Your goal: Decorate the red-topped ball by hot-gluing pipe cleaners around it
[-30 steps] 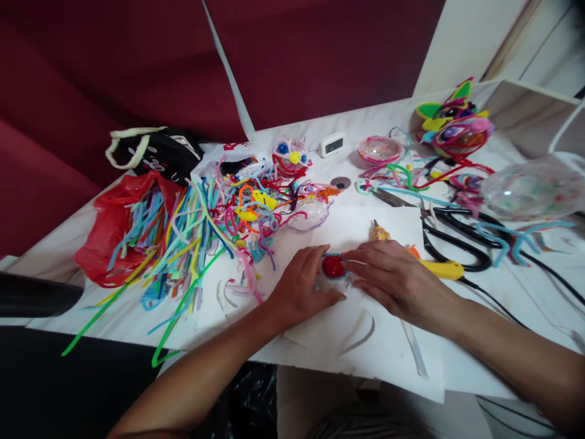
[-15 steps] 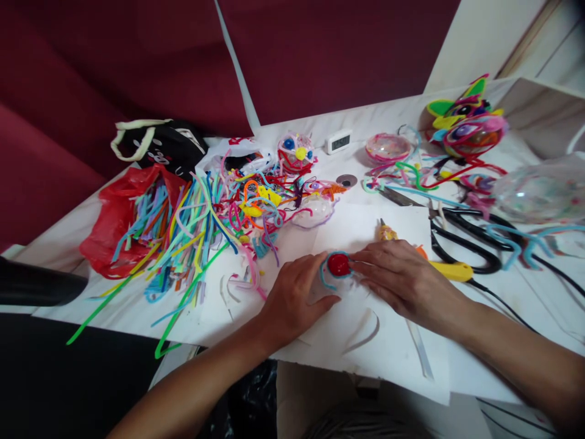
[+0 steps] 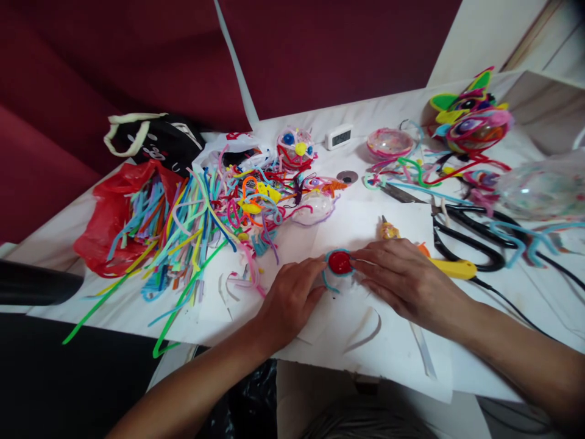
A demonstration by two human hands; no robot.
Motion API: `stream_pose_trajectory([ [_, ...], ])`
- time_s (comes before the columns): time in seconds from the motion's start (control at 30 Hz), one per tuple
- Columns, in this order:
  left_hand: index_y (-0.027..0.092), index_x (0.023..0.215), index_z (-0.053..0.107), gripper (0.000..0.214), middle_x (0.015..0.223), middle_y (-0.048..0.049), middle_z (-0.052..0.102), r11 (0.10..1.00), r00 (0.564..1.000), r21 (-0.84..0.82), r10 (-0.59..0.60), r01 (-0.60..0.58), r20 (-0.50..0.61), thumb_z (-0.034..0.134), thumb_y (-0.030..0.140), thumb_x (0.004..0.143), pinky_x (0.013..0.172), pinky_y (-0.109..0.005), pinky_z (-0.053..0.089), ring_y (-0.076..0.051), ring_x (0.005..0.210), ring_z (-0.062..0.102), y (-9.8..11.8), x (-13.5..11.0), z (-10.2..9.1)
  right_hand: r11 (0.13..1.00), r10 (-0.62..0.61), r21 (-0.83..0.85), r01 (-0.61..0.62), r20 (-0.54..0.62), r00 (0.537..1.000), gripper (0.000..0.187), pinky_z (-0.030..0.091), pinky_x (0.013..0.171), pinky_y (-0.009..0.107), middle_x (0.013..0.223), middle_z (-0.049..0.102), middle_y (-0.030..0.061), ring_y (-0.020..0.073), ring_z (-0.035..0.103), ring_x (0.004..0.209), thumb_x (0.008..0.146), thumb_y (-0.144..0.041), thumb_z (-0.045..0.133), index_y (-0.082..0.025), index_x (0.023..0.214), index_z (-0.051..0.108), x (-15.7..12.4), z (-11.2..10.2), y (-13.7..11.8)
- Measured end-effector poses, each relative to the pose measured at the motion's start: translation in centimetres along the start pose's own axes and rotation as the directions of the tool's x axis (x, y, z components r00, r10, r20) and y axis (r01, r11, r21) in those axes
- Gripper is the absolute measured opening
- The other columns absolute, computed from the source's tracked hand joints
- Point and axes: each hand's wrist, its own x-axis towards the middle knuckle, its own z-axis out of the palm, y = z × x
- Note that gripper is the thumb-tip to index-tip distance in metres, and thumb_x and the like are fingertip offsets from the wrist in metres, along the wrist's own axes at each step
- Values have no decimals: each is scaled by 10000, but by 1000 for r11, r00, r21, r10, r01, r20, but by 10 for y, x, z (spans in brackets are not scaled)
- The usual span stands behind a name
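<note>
A small red round piece (image 3: 339, 262) ringed by a light blue pipe cleaner lies on white paper (image 3: 365, 329) near the table's front. My left hand (image 3: 287, 299) rests on the paper to its left, fingertips pressed against the blue ring. From the right, my right hand (image 3: 402, 279) touches the same piece, its fingers curled and pinching the ring's edge. Both hands hold the piece down on the paper.
A heap of coloured pipe cleaners (image 3: 205, 219) spills from a red bag (image 3: 107, 213) at left. Black scissors (image 3: 470, 235), a yellow-handled tool (image 3: 452, 268), a small glue bottle (image 3: 388, 230), clear decorated balls (image 3: 295, 148), a pink bowl (image 3: 388, 143) and a white clock (image 3: 339, 136) lie behind.
My left fingers have drawn back slightly to the left edge of the red piece. The blue pipe cleaner's loose end now hangs below it. The view shifted a little.
</note>
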Motion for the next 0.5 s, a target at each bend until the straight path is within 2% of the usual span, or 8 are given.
stream_pose_trajectory([
  [0.1,120,1199,499,253,1143,-111,665,996,997,58,71,-70,-24,443,163,956,868,-371,487,-202,1074,622,-1,4,-1,1000,-1,-6,1,1,1000,293,458,895,465,1152,655,116,270,544,1082,883,-201,583,-123,1164,609,-1,0,-3],
  [0.3,120,1101,552,180,1047,-78,707,976,985,158,161,-150,-58,516,130,925,835,-344,480,-177,987,660,-3,12,-4,997,-66,28,66,-19,998,378,461,905,474,1181,633,135,279,535,1100,841,-277,654,-99,1169,593,0,2,-14],
  [0.5,98,1028,582,125,1009,-92,716,947,972,237,233,-219,-32,523,112,918,838,-352,480,-177,945,669,-3,18,-8,996,-77,-42,75,-59,995,186,474,835,437,1123,680,106,258,573,1026,849,-174,633,-115,1025,647,7,9,-23],
])
